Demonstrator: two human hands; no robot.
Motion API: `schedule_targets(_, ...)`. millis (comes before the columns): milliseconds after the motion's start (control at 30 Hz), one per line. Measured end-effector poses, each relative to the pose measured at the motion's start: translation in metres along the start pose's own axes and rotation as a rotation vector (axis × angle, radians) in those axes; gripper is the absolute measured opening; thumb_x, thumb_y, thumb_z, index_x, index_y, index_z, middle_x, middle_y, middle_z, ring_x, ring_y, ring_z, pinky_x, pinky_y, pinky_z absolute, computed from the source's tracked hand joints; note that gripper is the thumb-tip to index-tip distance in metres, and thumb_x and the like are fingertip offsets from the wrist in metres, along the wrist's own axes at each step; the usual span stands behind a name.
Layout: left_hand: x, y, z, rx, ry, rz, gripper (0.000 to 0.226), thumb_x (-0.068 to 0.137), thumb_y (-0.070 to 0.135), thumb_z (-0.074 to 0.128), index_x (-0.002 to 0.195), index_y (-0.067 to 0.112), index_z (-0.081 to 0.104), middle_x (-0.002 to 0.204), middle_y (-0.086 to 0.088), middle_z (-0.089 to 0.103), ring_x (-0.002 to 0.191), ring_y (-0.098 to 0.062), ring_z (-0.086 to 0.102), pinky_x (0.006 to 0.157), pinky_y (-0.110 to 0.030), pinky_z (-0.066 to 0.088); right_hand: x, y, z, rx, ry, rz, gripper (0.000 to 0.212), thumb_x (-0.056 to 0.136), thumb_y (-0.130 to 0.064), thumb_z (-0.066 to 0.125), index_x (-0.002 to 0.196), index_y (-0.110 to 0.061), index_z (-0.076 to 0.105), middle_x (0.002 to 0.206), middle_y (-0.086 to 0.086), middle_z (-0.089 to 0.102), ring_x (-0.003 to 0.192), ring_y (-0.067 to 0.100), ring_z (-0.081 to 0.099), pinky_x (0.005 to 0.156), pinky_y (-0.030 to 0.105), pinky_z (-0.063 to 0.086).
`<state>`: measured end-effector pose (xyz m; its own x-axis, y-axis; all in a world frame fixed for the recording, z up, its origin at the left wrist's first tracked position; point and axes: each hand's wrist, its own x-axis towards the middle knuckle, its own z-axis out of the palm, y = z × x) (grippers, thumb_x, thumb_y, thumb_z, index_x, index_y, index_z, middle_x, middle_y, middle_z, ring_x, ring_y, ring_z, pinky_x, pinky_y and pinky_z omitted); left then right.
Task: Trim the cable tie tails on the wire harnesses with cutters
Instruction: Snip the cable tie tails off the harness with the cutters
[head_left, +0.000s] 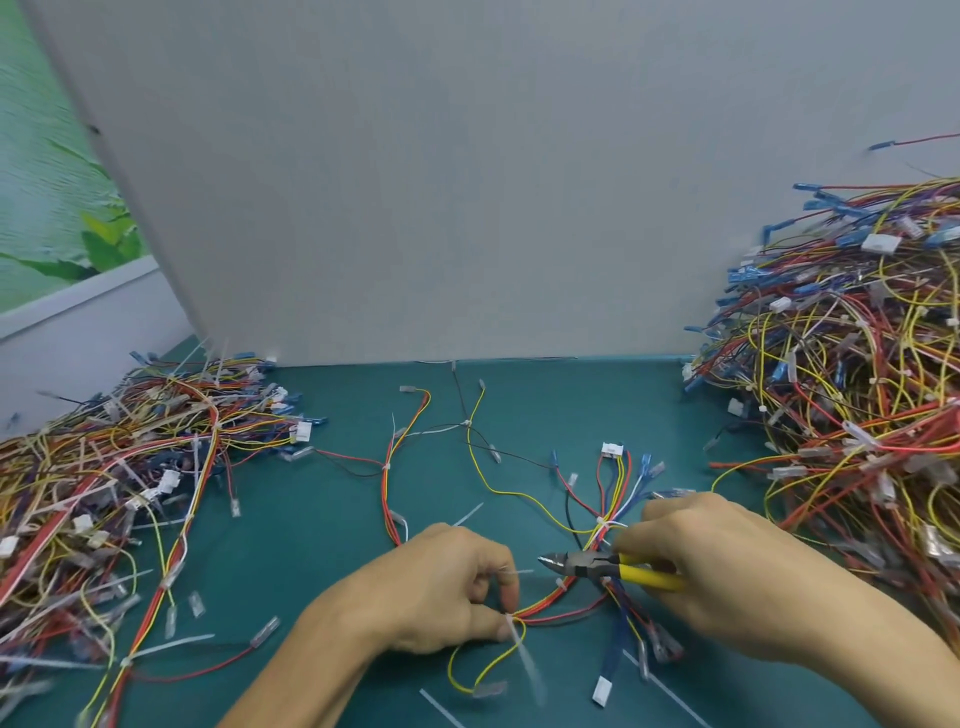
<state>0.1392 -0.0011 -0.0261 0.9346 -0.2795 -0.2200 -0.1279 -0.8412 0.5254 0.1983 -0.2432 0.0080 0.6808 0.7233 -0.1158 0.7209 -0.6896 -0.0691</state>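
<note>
Head view: my left grip pinches harness, right grip wrapped round cutters, near tail uncut; left pile looks untrimmed, right pile likely done.

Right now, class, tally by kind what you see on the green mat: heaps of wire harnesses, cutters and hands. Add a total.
Heaps of wire harnesses: 2 (left heap, right heap)
Pairs of yellow-handled cutters: 1
Hands: 2 (left hand pinching a wire harness, right hand gripping the cutters)
Total: 5
</note>
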Motion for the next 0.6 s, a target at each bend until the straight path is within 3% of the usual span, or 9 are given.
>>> schedule_targets(133, 0.002, 0.000, 0.002, -0.036, 0.059, -0.014, 0.009, 0.082, 0.028, 0.060, 0.073, 0.028, 0.061, 0.052, 0.009, 0.049, 0.050, -0.006, 0.041, 0.055, -0.026, 0.039, -0.001, -0.005, -0.001, -0.031, -0.088, 0.004, 0.003, 0.086, -0.030, 0.050, 0.087, -0.028, 0.047, 0.090, -0.006, 0.049, 0.081, 0.017, 0.045, 0.068, 0.033, 0.042)
schedule_targets(267, 0.006, -0.002, 0.002, -0.054, 0.092, -0.028, 0.014, 0.083, 0.024, 0.058, 0.071, 0.028, 0.061, 0.048, 0.010, 0.043, 0.049, -0.006, 0.040, 0.051, -0.016, 0.033, -0.002, -0.012, 0.001, -0.051, -0.140, 0.001, 0.004, 0.084, -0.025, 0.048, 0.084, -0.028, 0.046, 0.089, -0.007, 0.045, 0.084, 0.021, 0.048, 0.066, 0.034, 0.040)
schedule_targets(400, 0.009, -0.004, 0.005, -0.064, 0.125, -0.057, 0.009, 0.082, 0.019, 0.060, 0.075, 0.023, 0.064, 0.045, 0.013, 0.047, 0.048, -0.002, 0.044, 0.051, -0.011, 0.034, 0.000, -0.016, 0.006, -0.075, -0.115, -0.009, 0.002, 0.086, -0.026, 0.048, 0.087, -0.028, 0.048, 0.087, -0.008, 0.039, 0.087, 0.023, 0.050, 0.067, 0.034, 0.039)
schedule_targets(600, 0.008, -0.010, 0.001, -0.285, 0.107, -0.068, 0.015, 0.079, 0.021, 0.071, 0.068, 0.029, 0.064, 0.045, 0.011, 0.044, 0.045, -0.005, 0.037, 0.048, -0.019, 0.030, 0.004, -0.024, 0.013, -0.116, -0.047, -0.002, 0.011, 0.084, -0.024, 0.043, 0.084, -0.032, 0.035, 0.077, -0.010, 0.026, 0.080, 0.025, 0.038, 0.057, 0.035, 0.026)
